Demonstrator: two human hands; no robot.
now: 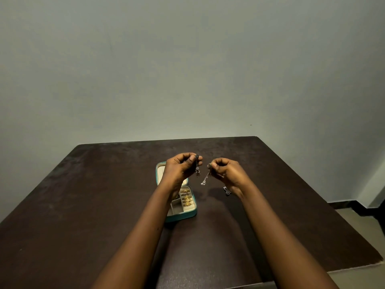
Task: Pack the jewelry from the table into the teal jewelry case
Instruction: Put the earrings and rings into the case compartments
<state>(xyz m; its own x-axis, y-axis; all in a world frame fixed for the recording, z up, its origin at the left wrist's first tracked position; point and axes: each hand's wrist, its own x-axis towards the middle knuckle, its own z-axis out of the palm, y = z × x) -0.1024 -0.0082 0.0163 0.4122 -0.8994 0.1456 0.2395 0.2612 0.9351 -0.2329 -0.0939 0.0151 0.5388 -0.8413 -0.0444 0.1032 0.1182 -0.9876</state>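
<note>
Nearest me, two bare forearms reach forward over the dark brown desk (83, 205). Between them, a little left of centre, stands the small teal zip-around jewelry case (181, 218), open, with its lid (159, 174) laid back on the far side so the cream-lined tray faces up. A row of gold rings (186, 198) is tucked into the slots on the tray's right, and the nearest compartments look unfilled, so I judge the packing is partly done. Farther on, the left hand (179, 170) is raised over the lid, its curled fingers (188, 157) pinching the top of a dark beaded drop earring (197, 168) that hangs straight down. Just beside it, not touching, the right hand (228, 175) pinches the top of a silver drop earring (205, 180), which dangles tilted toward the case. I take it both are held by their tops to keep the dangles free and untangled before they go in. By the right wrist, a small silver piece (227, 191) lies on the desk, not yet packed. Beyond the desk's far edge rises a plain grey-green wall (187, 59).
</note>
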